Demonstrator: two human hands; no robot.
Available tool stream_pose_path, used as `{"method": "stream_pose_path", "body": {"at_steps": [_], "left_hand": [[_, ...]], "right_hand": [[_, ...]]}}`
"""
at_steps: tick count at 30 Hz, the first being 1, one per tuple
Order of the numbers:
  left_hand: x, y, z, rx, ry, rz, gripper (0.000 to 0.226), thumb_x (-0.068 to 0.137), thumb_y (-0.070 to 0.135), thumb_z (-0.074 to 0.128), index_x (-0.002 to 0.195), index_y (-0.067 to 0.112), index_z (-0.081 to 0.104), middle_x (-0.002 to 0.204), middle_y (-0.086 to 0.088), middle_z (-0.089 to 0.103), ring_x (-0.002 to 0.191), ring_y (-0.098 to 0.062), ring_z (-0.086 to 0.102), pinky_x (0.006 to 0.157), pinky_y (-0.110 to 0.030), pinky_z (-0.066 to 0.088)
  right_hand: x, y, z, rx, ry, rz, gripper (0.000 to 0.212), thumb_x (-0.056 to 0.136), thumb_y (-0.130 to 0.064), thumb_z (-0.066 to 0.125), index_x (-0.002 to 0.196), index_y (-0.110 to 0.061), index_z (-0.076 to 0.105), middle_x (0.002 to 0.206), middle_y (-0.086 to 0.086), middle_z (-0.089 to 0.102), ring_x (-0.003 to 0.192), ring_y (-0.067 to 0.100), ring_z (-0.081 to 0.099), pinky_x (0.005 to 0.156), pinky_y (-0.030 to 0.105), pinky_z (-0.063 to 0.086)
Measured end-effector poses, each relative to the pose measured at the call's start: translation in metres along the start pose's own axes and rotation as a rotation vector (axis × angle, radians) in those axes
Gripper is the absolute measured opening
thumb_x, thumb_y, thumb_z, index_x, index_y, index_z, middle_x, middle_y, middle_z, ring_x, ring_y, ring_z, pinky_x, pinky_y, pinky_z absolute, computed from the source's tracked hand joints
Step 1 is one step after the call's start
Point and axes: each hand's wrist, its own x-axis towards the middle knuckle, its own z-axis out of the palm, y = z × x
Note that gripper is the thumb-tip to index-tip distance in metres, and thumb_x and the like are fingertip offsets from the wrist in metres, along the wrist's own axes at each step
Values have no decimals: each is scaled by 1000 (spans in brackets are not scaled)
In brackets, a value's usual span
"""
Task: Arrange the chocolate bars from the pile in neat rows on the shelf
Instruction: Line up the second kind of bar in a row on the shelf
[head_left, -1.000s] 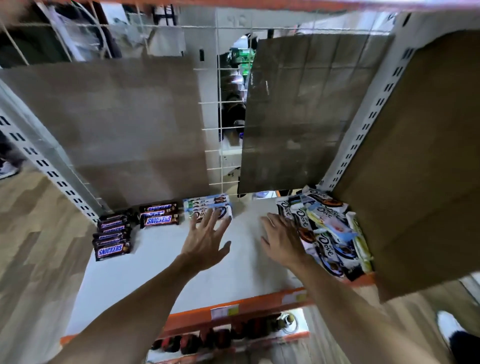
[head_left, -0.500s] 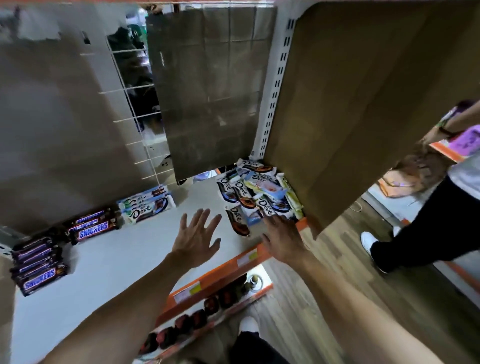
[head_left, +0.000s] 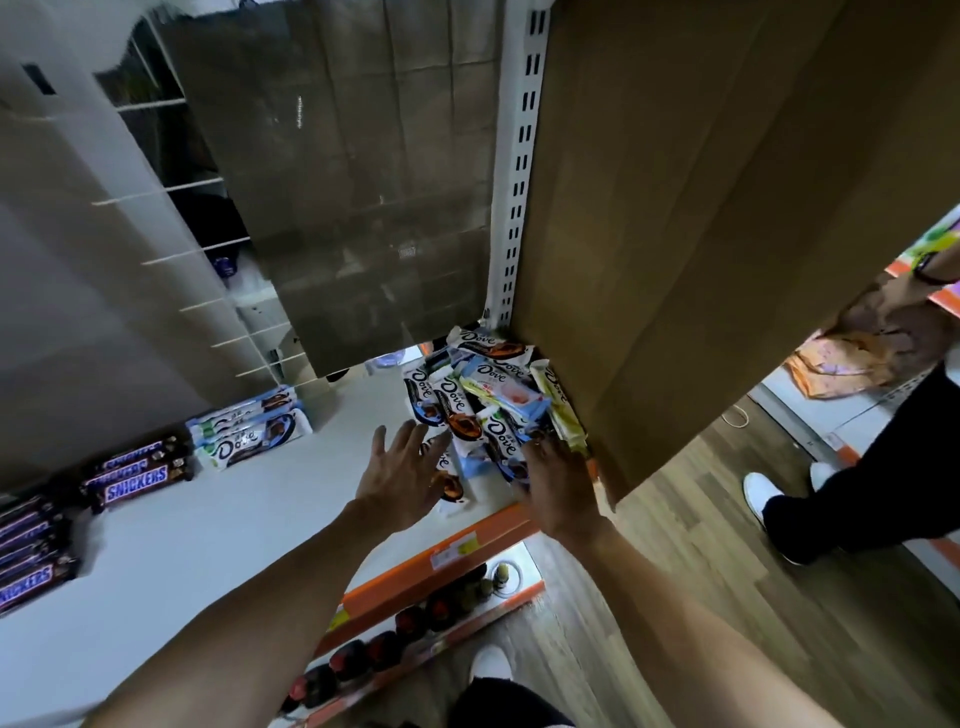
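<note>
White-wrapped "Dove" chocolate bars (head_left: 493, 395) piled under both hands: left hand (head_left: 402, 475) splayed, right hand (head_left: 556, 483), grip unclear; brown "SNICKERS" bars (head_left: 137, 475) rowed.

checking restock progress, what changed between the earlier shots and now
The left hand moved right from near the stacked Dove bars to the pile, fingers spread over its near-left bars. The right hand slid to the pile's near edge and lies on it; no grip can be seen. The view also turned right. The Snickers rows and the stacked Dove bars stayed put.
</note>
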Motion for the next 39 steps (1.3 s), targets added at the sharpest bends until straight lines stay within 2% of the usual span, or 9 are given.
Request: {"method": "stream_pose_path", "body": {"at_steps": [4, 9, 14, 19, 23, 25, 28, 32, 39], "left_hand": [[22, 11, 0, 44, -41, -7, 75, 79, 48, 70, 142, 18, 44, 141, -19, 47, 132, -36, 41, 102, -61, 34], [44, 24, -2, 113, -102, -34, 79, 88, 40, 61, 152, 22, 19, 153, -14, 26, 143, -33, 19, 111, -56, 21], [58, 26, 4, 134, -156, -105, 104, 60, 37, 87, 148, 19, 34, 139, -17, 48, 131, -37, 41, 102, -59, 36], [68, 27, 1, 173, -140, -79, 99, 79, 30, 74, 153, 21, 10, 145, -16, 34, 135, -34, 30, 109, -55, 23], [77, 25, -5, 165, -160, -71, 106, 46, 23, 93, 141, 20, 46, 125, -17, 54, 114, -35, 51, 97, -58, 40], [81, 22, -1, 186, -146, -46, 108, 37, 23, 96, 135, 19, 52, 121, -18, 57, 109, -36, 55, 94, -58, 43], [85, 24, -3, 224, -119, -12, 102, 61, 28, 88, 148, 25, 33, 141, -18, 44, 127, -35, 44, 105, -56, 34], [87, 19, -6, 245, -113, 38, 91, 87, 25, 68, 154, 26, 5, 159, -19, 6, 145, -37, 12, 114, -55, 16], [88, 21, -11, 305, -105, 139, 82, 91, 27, 63, 153, 20, 10, 159, -14, 13, 146, -35, 8, 114, -61, 13]], "right_hand": [[0, -2, 12, -9, 33, 10, 50, 63, -32, 81, 105, -11, 62, 105, 17, 62, 96, 34, 59, 76, 40, 48], [6, -3, 22, -58, 65, 83, 38, 67, -36, 78, 91, -14, 59, 94, 12, 60, 88, 30, 55, 76, 40, 41], [14, -8, 30, -104, 51, 126, 39, 59, -34, 81, 82, -13, 58, 83, 12, 58, 81, 29, 53, 76, 40, 33], [22, -13, 30, -117, 35, 146, 34, 62, -28, 81, 79, -9, 58, 77, 12, 57, 75, 28, 52, 73, 40, 36], [23, -14, 27, -120, 33, 139, 31, 61, -22, 70, 82, -1, 61, 80, 18, 60, 76, 30, 54, 75, 40, 41], [23, -14, 22, -112, 23, 138, 37, 56, -25, 69, 82, 0, 62, 79, 18, 61, 76, 30, 55, 75, 40, 42], [22, -12, 16, -76, 43, 135, 44, 50, -31, 71, 82, -2, 61, 77, 16, 61, 75, 29, 55, 74, 38, 43], [22, -6, 11, -67, 88, 82, 43, 55, -38, 65, 83, -6, 59, 79, 12, 60, 77, 27, 54, 73, 37, 42], [18, -1, 5, -86, 110, 82, 50, 53, -35, 69, 93, -6, 61, 81, 11, 64, 76, 24, 57, 73, 34, 42]]}}
